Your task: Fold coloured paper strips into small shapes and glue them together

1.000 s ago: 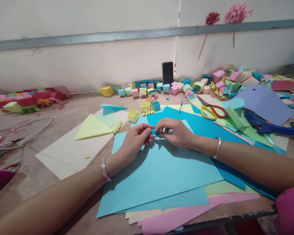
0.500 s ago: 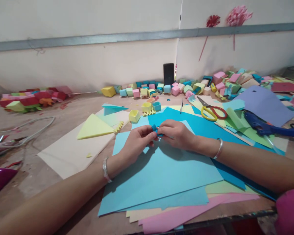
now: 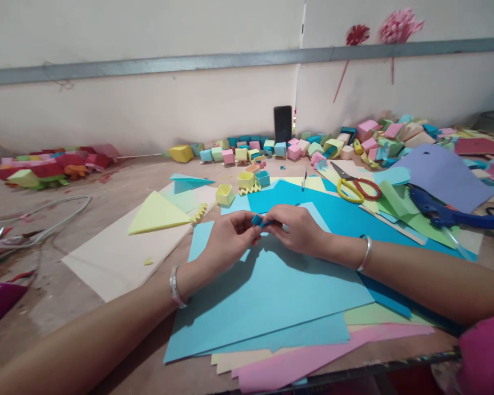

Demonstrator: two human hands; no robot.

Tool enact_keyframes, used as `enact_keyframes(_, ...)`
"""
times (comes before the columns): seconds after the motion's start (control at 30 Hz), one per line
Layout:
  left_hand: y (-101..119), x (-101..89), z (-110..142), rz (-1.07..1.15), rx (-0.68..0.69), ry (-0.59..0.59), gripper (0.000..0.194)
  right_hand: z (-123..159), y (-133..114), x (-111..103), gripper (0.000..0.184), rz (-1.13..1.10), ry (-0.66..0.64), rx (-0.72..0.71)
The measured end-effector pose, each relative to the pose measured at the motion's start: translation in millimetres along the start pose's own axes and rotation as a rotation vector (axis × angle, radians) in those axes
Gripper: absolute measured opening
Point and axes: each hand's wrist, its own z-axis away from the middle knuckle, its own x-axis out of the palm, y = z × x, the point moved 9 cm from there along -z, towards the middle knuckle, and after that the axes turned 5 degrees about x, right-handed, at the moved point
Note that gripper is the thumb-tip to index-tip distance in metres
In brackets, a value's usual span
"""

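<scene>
In the head view, the left hand (image 3: 230, 236) pinches a small piece of blue paper (image 3: 256, 220) between thumb and fingers, and the right hand (image 3: 298, 227) meets it from the other side, its thumb and finger drawn together on the same piece. Both grips are narrow, and the fingertips nearly touch. A second ago the piece was mostly hidden between the fingers; half a second ago more of it stood up above them; now a flat, squarish end shows over the left fingertips, tilted, with the rest running toward the right hand. That suggests the paper is being turned or folded in the fingers, its shaping not yet finished; the exact fold is too small to make out. The piece is in the air, above the far part of a light blue sheet (image 3: 280, 296). A pale bit shows by the right fingers, but I cannot tell what it is. Just beyond the left hand stands a small yellow box (image 3: 225, 195), with a folded yellow paper (image 3: 158, 214) to its left. The scissors (image 3: 354, 189) and blue glue gun (image 3: 448, 211) lie to the right, untouched and unmoved on the table.
</scene>
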Motion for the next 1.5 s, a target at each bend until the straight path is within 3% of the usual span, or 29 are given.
enact_keyframes(0.23,5.1,-1.5,0.1,0.063,0.108,0.002,0.027,-1.1,2.7,-2.9,0.005,-0.12,0.002,0.152)
enact_keyframes(0.43,5.0,1.2,1.3,0.081,0.074,-0.007,0.026,-3.5,11.9,-0.4,0.012,-0.175,-0.068,0.276)
enact_keyframes(0.57,2.1,4.5,1.4,0.083,0.04,-0.023,0.036,-3.6,19.9,1.3,0.017,-0.259,-0.116,0.383)
enact_keyframes(0.9,0.3,9.2,5.8,-0.085,0.073,-0.074,0.036,-3.7,23.4,12.6,0.025,-0.404,-0.304,0.421)
enact_keyframes(1.17,10.2,9.1,6.5,-0.084,0.092,-0.126,0.029,-5.9,-3.6,2.2,0.026,-0.219,-0.201,0.245)
enact_keyframes(1.3,7.5,7.0,3.3,-0.096,0.093,-0.114,0.027,-2.9,0.7,6.4,0.018,-0.232,-0.169,0.213)
enact_keyframes(1.5,7.1,5.9,-0.8,-0.108,0.076,-0.091,0.022,-2.3,5.2,4.4,0.018,-0.03,-0.072,0.029)
